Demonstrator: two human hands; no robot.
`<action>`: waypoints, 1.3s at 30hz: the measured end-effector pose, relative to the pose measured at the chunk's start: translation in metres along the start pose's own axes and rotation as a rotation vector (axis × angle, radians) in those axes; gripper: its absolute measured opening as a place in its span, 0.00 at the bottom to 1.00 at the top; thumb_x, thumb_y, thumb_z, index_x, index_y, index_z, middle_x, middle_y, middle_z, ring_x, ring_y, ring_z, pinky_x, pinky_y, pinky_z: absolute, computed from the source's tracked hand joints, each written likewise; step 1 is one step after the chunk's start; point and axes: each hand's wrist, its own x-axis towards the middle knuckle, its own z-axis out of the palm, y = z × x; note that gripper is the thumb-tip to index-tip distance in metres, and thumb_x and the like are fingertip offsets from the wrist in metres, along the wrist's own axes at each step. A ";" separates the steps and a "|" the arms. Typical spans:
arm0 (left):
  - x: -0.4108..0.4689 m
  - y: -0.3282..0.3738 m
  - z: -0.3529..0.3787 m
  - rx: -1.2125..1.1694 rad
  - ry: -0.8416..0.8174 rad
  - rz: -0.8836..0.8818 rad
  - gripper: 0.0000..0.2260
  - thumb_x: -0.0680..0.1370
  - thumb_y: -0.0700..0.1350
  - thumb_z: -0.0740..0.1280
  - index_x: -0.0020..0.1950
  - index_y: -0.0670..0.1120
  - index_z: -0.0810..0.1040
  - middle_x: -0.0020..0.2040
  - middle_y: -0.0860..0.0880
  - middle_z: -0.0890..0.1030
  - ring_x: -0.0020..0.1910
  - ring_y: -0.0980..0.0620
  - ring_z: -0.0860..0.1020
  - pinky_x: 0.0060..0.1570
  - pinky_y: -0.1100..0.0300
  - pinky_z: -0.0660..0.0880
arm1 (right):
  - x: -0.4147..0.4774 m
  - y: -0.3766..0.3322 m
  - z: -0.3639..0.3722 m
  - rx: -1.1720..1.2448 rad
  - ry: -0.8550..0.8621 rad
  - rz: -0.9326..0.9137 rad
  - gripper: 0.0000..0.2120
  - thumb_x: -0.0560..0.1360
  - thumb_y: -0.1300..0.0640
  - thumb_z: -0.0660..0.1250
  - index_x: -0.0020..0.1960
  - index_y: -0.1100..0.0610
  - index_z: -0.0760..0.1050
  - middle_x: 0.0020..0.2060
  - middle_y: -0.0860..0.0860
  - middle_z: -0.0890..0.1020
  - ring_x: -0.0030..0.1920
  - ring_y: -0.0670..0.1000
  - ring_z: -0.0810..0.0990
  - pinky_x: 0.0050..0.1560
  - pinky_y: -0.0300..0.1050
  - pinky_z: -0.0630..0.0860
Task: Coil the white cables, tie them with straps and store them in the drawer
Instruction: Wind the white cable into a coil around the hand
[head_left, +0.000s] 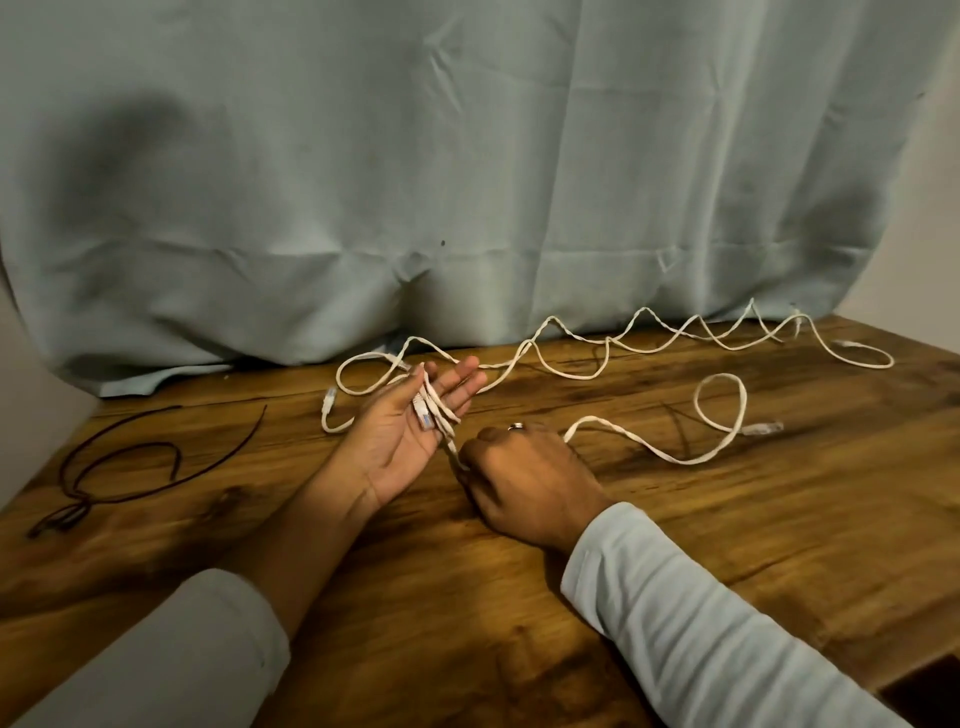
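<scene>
Across left hand (400, 439) — white cable (438, 415).

White cables (597, 364); brown wood-grain table (675, 519); pale blue-grey curtain (467, 156).

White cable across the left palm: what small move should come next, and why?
Probably the right hand should carry the white cable it pinches over the left hand for another loop: only a few strands cross that open palm, and much slack lies loose on the table.
</scene>
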 end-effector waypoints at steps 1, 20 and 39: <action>0.000 -0.001 0.000 0.039 0.004 0.009 0.07 0.83 0.45 0.60 0.51 0.46 0.75 0.63 0.38 0.83 0.64 0.40 0.82 0.65 0.50 0.75 | 0.000 0.000 -0.001 0.026 -0.015 -0.019 0.09 0.78 0.50 0.63 0.48 0.53 0.78 0.45 0.53 0.83 0.44 0.57 0.81 0.46 0.49 0.73; -0.006 -0.013 -0.004 0.889 -0.057 -0.017 0.13 0.87 0.45 0.55 0.50 0.42 0.76 0.29 0.47 0.76 0.27 0.50 0.75 0.36 0.54 0.71 | -0.008 0.042 -0.008 0.309 0.295 0.183 0.16 0.82 0.48 0.60 0.61 0.53 0.81 0.51 0.52 0.81 0.50 0.54 0.81 0.46 0.49 0.79; -0.009 -0.001 0.000 0.024 -0.079 -0.163 0.12 0.84 0.51 0.59 0.45 0.46 0.74 0.25 0.54 0.64 0.23 0.57 0.64 0.43 0.58 0.74 | -0.006 0.028 0.003 0.117 -0.072 0.353 0.33 0.85 0.43 0.54 0.84 0.48 0.43 0.64 0.58 0.80 0.57 0.62 0.82 0.53 0.56 0.76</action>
